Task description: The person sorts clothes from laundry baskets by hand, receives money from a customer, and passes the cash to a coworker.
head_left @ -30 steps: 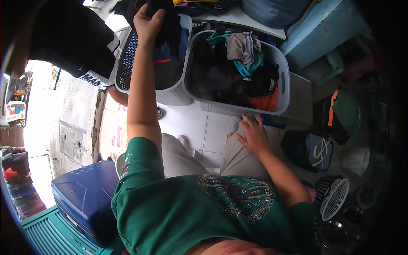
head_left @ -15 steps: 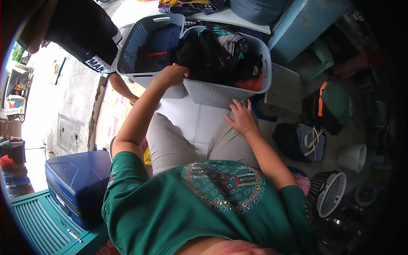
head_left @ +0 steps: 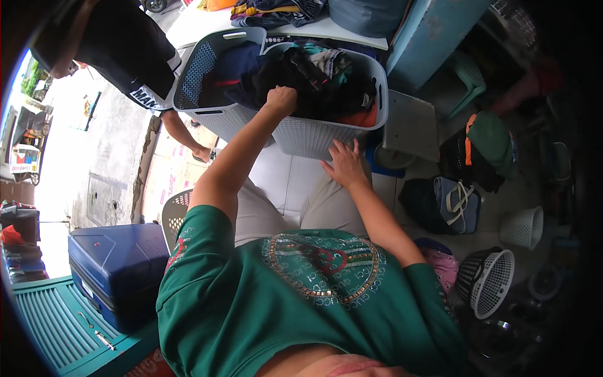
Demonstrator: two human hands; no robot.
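My left hand (head_left: pixel 282 100) is closed over the near rim of the right laundry basket, its fingers gripping a black garment (head_left: pixel 270 78). Dark clothes fill this grey basket (head_left: pixel 314 135), with an orange piece (head_left: pixel 361 117) at the near right corner. Beside it on the left stands a second grey basket (head_left: pixel 217 116) holding navy and dark clothes. My right hand (head_left: pixel 347 164) is open, fingers spread, over my right knee and close to the basket's front wall. It holds nothing.
A person in a black shirt (head_left: pixel 125 50) is at the left. A blue suitcase (head_left: pixel 119 264) stands near my left side. Folded clothes (head_left: pixel 276 12) lie on a white table behind the baskets. To the right are a bag (head_left: pixel 458 207) and a white plastic basket (head_left: pixel 493 286).
My left hand has moved right and slightly up, from between the baskets to the black clothes. My right hand stays spread over the knee. The view has shifted slightly.
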